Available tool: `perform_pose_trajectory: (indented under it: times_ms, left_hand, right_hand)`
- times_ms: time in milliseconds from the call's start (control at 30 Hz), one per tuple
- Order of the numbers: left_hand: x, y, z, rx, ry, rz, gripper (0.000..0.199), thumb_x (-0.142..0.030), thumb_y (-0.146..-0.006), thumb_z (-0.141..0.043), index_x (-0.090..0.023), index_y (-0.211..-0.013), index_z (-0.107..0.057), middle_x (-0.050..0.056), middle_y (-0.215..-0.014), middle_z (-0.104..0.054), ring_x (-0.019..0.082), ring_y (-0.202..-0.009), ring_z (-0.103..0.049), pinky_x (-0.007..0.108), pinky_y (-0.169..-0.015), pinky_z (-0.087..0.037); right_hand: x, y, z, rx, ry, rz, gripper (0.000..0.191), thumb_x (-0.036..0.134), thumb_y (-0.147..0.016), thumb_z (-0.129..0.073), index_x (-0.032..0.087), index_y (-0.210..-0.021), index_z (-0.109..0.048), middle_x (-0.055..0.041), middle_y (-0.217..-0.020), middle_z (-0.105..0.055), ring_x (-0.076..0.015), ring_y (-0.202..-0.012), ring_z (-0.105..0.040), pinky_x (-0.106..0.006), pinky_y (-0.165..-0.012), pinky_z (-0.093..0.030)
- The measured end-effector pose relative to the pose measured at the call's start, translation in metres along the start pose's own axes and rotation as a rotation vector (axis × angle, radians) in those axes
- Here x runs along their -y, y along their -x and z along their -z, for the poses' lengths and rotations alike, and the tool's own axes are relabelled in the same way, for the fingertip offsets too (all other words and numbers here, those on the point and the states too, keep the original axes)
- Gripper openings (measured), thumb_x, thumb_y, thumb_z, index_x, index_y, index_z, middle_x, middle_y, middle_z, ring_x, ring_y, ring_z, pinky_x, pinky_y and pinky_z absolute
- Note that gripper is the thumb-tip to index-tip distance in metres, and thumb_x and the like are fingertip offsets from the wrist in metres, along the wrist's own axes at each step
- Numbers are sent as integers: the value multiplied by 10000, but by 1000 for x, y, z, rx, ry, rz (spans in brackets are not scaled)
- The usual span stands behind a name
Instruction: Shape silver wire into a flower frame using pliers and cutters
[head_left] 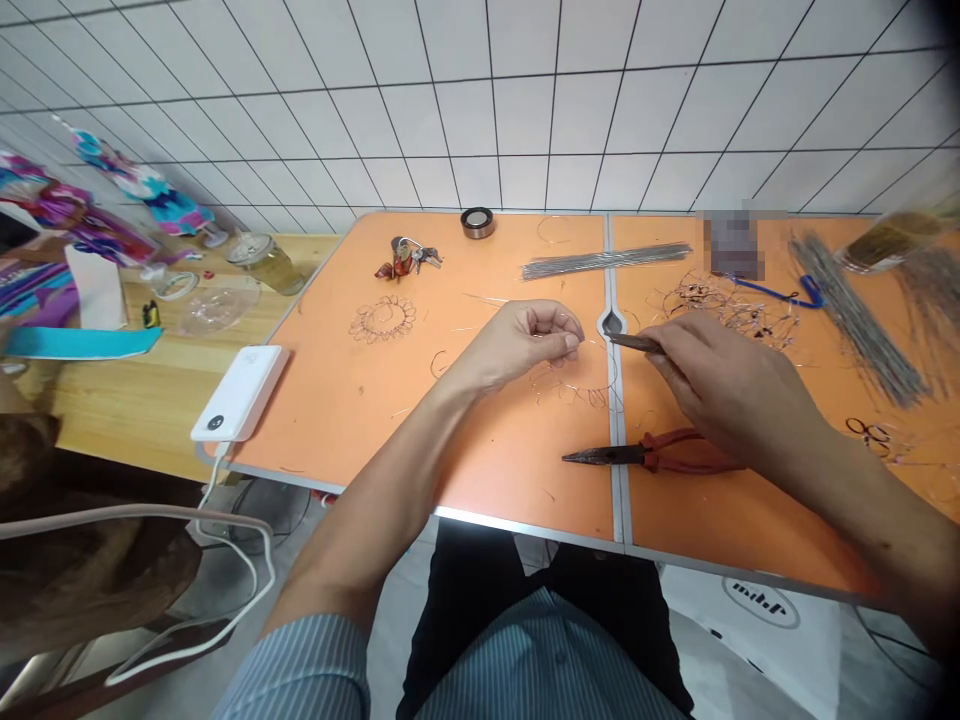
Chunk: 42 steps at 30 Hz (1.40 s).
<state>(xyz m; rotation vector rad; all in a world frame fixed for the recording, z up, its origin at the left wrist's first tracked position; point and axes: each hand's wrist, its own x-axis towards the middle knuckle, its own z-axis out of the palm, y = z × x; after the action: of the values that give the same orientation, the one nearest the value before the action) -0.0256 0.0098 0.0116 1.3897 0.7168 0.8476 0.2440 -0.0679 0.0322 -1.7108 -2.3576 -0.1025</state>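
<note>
Wire (594, 395), curling in fine loops, is showing just below your left hand (536, 340), whose grip is pinching it between thumb and finger. Your right hand (716, 375) is gripping a dark tool (634, 342), tip pointing leftward; red-handled pliers (639, 455) are lying nearer you on the orange surface (517, 475).

One view: camera worn on the head, set above and just behind the table's (300, 400) near edge. Faces forward and down. Frame bottom takes in the striped shirt (525, 660) and dark trousers (465, 600); frame top, the tiled wall (517, 110) past the far edge. Wide field: both left corners are inside; table runs out at right. Left hand (536, 335) and right hand (712, 365) near mid-frame, seen from above.
</note>
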Motion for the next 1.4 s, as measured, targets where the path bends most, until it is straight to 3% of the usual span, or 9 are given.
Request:
perform_pose_trajectory:
  times_ms: [167, 300, 533, 900, 967, 1100, 1400]
  left_hand:
    - [-1, 1, -2, -44, -38, -35, 63, -185, -842, -832, -162, -877, -785, 24, -770, -758, 103, -688, -658, 245, -686, -544]
    - [-2, 1, -5, -70, -75, -41, 34, -176, -852, -807, -167, -847, -775, 20, -756, -750, 99, -671, -650, 240, -664, -534]
    - [-5, 1, -8, -81, -71, -52, 49, -136, -851, -772, -169, -818, -756, 20, -743, -745, 96, -653, -633, 239, -644, -528]
    - [-3, 2, -8, -87, -57, -87, 35, -145, -875, -767, -172, -853, -771, 18, -727, -743, 112, -666, -660, 241, -637, -541]
    - [-2, 2, -7, -83, -47, -100, 25, -189, -912, -784, -174, -892, -789, 19, -727, -749, 113, -659, -658, 243, -640, -544]
    - [-1, 1, -6, -70, -29, -117, 193, -362, -982, -840, -179, -933, -803, 21, -739, -751, 104, -627, -634, 244, -632, -533]
    - [1, 2, -10, -93, -26, -140, 421, -623, -965, -883, -212, -945, -794, -9, -671, -662, 111, -581, -564, 256, -556, -450]
  right_hand:
    - [17, 0, 12, -48, 163, -5, 384, 226, -1167, -383, 221, -1250, -757, -200, -1302, -755, -349, -1012, -683, -374, -598, -212]
    - [23, -4, 15, -51, 305, 46, 434, 134, -1147, -333, 202, -1258, -747, -197, -1227, -749, -338, -1019, -681, -375, -546, -168]
    - [27, -8, 16, -69, 389, 102, 428, 415, -1234, -413, 162, -1222, -758, -226, -1200, -733, -353, -1018, -688, -376, -556, -174]
    - [23, -13, 18, -51, 311, 105, 504, 486, -1236, -355, 218, -1191, -780, -212, -1120, -746, -339, -926, -657, -406, -620, -180]
    - [21, -13, 18, -47, 319, 112, 516, 506, -1237, -352, 217, -1182, -776, -206, -1119, -743, -334, -913, -649, -402, -621, -172]
    - [20, -13, 17, -50, 292, 97, 486, 511, -1235, -372, 234, -1155, -763, -188, -1124, -743, -315, -899, -640, -396, -627, -162]
    - [23, -13, 18, -27, 237, 55, 474, 557, -1224, -420, 245, -1185, -774, -170, -1136, -746, -291, -851, -625, -390, -607, -150]
